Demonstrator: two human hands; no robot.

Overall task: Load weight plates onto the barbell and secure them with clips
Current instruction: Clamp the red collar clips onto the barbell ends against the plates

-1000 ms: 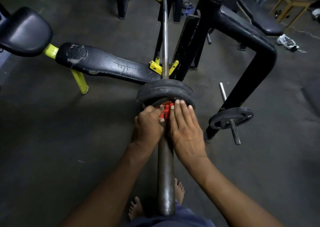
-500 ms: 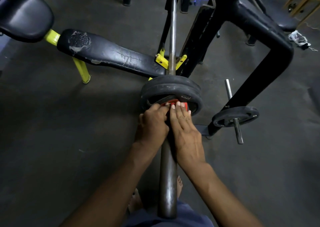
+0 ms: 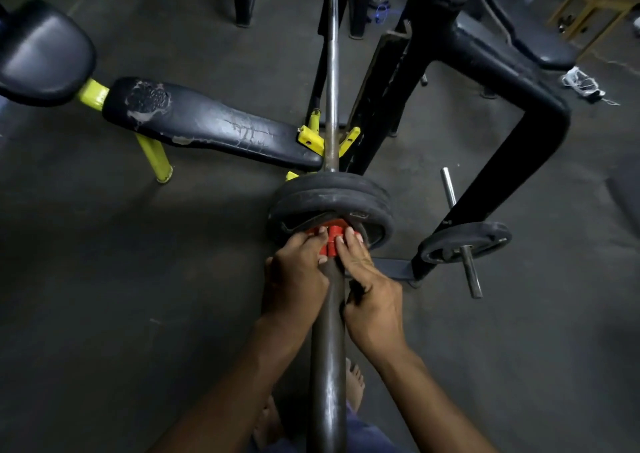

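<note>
- Fingertips of left hand [image 3: 294,276] and right hand [image 3: 372,300] pinch one red plastic clip [image 3: 331,241] at frame centre.
- Clip sits on the dull round steel barbell [image 3: 328,348], touching two black rubber plates [image 3: 330,198].
- One cracked padded bench [image 3: 214,125] lies upper left.

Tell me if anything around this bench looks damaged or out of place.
Yes. The black padded bench is worn: its vinyl has peeled away in a rough patch near the yellow frame end, with cracks and scuffs further along the pad. On the floor at far right, a tangled white cord lies loose. The red barbell clip looks intact.
</note>
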